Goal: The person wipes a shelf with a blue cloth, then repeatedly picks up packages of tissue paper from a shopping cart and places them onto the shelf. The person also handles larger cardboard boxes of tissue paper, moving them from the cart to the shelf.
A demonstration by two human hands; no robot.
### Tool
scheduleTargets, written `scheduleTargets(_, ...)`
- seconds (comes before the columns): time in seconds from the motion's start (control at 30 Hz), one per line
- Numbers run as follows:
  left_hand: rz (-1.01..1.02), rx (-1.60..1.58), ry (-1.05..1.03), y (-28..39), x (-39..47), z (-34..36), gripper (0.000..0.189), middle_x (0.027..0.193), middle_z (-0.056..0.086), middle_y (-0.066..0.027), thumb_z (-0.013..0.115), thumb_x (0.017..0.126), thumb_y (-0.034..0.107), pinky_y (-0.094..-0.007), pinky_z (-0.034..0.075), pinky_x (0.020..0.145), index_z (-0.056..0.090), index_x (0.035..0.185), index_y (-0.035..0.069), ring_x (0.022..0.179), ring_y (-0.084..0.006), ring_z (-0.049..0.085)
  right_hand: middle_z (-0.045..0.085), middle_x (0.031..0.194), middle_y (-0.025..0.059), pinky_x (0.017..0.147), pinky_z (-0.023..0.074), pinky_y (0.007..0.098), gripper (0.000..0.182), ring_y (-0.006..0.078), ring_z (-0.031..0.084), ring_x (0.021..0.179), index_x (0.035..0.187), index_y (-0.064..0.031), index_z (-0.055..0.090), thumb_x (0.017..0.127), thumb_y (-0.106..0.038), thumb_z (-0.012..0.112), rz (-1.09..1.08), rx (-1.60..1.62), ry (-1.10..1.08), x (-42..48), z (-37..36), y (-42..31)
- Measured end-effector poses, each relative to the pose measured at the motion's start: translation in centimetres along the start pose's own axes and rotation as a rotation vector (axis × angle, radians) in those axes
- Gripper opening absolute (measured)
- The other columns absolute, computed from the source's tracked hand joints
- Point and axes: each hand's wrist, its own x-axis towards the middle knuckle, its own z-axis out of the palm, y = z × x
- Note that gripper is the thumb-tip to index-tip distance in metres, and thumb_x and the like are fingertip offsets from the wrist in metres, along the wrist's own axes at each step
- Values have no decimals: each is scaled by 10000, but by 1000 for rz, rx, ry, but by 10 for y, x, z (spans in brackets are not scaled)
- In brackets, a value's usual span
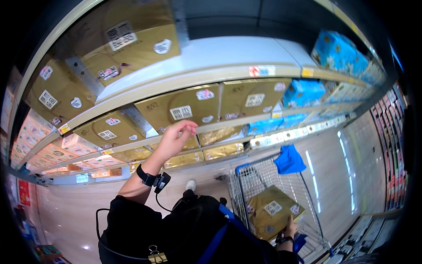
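My left hand [178, 137] is raised in front of the shelves, its fingers loosely curled and nothing seen in it. Behind it stands a gold carton [158, 110] with printed dark writing, and another gold carton [237, 95] is beside that one. At the lower right, my right hand [290, 227] grips the edge of a gold plastic-wrapped package [263, 198], which is over the wire shopping cart [235, 184]. Whether the package rests on the cart cannot be told. A black strap with a small device is on my left wrist.
Gold cartons [132, 49] stand on the upper shelf [240, 49]. Blue packages [343, 54] are at the right and pink-orange packages [33, 132] at the left. A blue cloth [291, 160] hangs on the cart's far side. Another shelving unit [389, 148] rises across the tiled floor.
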Motion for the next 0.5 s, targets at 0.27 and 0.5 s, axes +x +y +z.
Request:
scheduleTargets(0.27,231,69,164,9,32,-126,174,914,682,-83,520,998,60,-275,518,772,653,1092,-1,851,-145,647,542,1344,185,954,501,377,723,282,589,1143,1480,11,340,922,-300,679,-499,69,103,-74,-19,11)
scheduleTargets(0.5,127,204,-52,-7,20,-124,203,901,655,-67,507,1032,135,-266,474,806,645,1105,5,861,-126,595,651,1205,166,951,474,400,738,306,628,1092,1316,-69,539,772,-507,778,-108,-97,697,-139,26,-71)
